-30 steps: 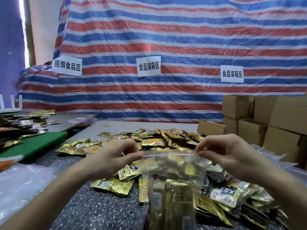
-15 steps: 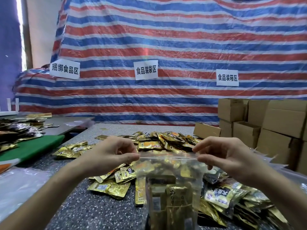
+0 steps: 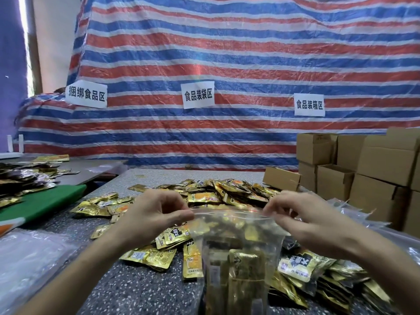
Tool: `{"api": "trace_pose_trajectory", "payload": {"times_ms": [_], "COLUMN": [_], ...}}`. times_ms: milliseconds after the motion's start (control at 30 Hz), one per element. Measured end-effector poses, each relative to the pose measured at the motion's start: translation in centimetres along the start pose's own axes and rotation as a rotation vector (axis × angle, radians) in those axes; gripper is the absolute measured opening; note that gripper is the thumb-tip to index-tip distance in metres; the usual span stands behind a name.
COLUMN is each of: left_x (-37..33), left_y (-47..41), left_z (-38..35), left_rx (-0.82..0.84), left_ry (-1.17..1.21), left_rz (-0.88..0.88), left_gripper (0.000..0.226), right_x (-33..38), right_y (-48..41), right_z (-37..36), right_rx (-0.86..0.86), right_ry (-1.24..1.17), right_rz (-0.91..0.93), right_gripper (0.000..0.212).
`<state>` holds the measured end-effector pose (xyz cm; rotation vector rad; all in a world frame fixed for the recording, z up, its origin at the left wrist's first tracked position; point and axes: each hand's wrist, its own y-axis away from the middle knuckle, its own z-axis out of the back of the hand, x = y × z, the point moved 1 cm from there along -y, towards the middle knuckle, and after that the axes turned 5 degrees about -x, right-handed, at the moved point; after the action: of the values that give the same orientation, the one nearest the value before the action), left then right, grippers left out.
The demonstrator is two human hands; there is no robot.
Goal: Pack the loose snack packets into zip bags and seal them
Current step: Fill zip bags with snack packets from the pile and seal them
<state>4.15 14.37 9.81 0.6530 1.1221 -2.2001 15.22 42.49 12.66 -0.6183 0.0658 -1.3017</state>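
Two hands [image 3: 156, 214] [image 3: 302, 220], one zip bag [image 3: 236, 244], three signs [image 3: 86, 94] [image 3: 197, 94] [image 3: 309, 104], packets [image 3: 204, 197] too many to count.

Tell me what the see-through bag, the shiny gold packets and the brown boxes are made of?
The zip bag looks like thin clear plastic film, glossy: its contents show through. The loose snack packets seem to be gold foil or metallised plastic; they glint and crease. The cardboard boxes look like matte brown cardboard, with folded flaps.
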Motion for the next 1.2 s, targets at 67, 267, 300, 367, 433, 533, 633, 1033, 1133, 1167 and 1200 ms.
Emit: {"api": "trace_pose_trajectory", "payload": {"times_ms": [67, 267, 300, 367, 433, 533, 633, 1033, 1133, 1167, 1200], "left_x": [-0.6, -1.9, -2.0, -2.2, -2.3, -2.3, -2.2, -2.7, -3.0, -3.1, -3.2], "left_y": [0.0, -0.2, -0.1, 0.0, 0.1, 0.2, 0.1, 0.3, 0.5, 0.5, 0.6], "left_z": [-0.4, -1.0, -0.9, -0.6, -0.1, 0.3, 0.3, 0.7, 0.7, 0.6, 0.7], "left_rx": [-0.051, -0.068, -0.066, -0.049, -0.027, -0.021, -0.006, 0.079, 0.063, 0.055, 0.043], "left_ry": [-0.032, -0.068, -0.058, -0.033, -0.008, 0.043, 0.094, -0.041, -0.087, -0.082, -0.072], "left_rz": [-0.098, -0.258, -0.255, -0.227, -0.18, -0.113, -0.056, 0.036, 0.038, 0.038, 0.038], "left_gripper": [0.016, 0.006, 0.006, 0.013, 0.023, 0.028, 0.023, 0.007, 0.01, 0.009, 0.008], "right_x": [1.6, 6.3, 6.6, 6.8, 6.6, 6.2, 6.1, 6.5, 6.6, 6.7, 6.7], "right_y": [-0.7, -4.9, -5.5, -6.3, -6.8, -7.1, -7.1, -7.0, -6.9, -6.9, -6.9], "right_z": [-0.1, -2.7, -3.0, -3.2, -3.3, -3.4, -3.7, -3.9, -4.0, -4.0, -3.9], "right_rx": [-0.029, 0.087, 0.097, 0.131, 0.183, 0.187, 0.189, 0.221, 0.192, 0.186, 0.183], "right_ry": [0.04, 0.065, 0.029, -0.07, -0.14, -0.203, -0.225, -0.234, -0.224, -0.226, -0.238], "right_rz": [0.064, 0.27, 0.27, 0.25, 0.23, 0.219, 0.216, 0.215, 0.227, 0.229, 0.23], "right_gripper": [0.022, 0.037, 0.032, 0.024, 0.016, 0.006, 0.008, 0.011, 0.011, 0.012, 0.012]}}
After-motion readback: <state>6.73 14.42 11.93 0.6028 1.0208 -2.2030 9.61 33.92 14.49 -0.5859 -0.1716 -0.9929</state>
